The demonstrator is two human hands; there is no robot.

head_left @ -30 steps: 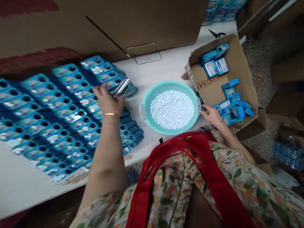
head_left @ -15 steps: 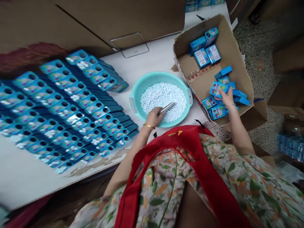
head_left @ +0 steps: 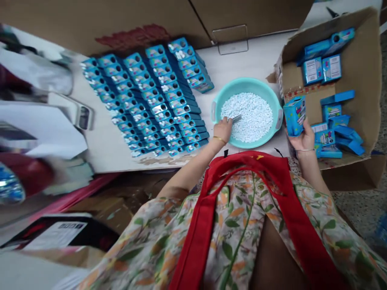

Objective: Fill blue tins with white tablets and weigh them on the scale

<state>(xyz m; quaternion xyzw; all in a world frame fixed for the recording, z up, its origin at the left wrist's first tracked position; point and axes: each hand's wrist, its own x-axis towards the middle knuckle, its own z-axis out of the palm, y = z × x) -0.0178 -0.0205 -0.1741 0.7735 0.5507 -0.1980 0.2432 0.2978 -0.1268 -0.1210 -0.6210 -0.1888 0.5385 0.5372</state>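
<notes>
A blue carton (head_left: 294, 115) is held up in the right hand (head_left: 304, 139), between the turquoise basin (head_left: 246, 83) and the left wall of the open cardboard box (head_left: 367, 80); it is gripped low on its right side, with fingers and thumb closed about it. Its printed lettering is too blurred to be read. A metal scoop (head_left: 237, 118) is clasped in the left hand (head_left: 223, 129), the fingers wrapped around its near end, and its far end is set among the small white pellets (head_left: 254, 117) heaped in the basin. The basin is placed close to the near edge of the white table (head_left: 104, 149), with its right handle turned toward the cardboard box. Inside that box, upright packs (head_left: 322, 68) are stood along the far wall, while loose cartons (head_left: 332, 131) are strewn over the near right corner. To the left of the basin, closely set rows of cartons (head_left: 151, 104) are lined up from the table's far edge to its near one, a dark round hole being shown in most of them. At the far edge, a wire frame (head_left: 232, 52) is laid against a brown cardboard panel (head_left: 136, 20). Near the table's left end, white paper (head_left: 57, 129) is seen, blurred.
</notes>
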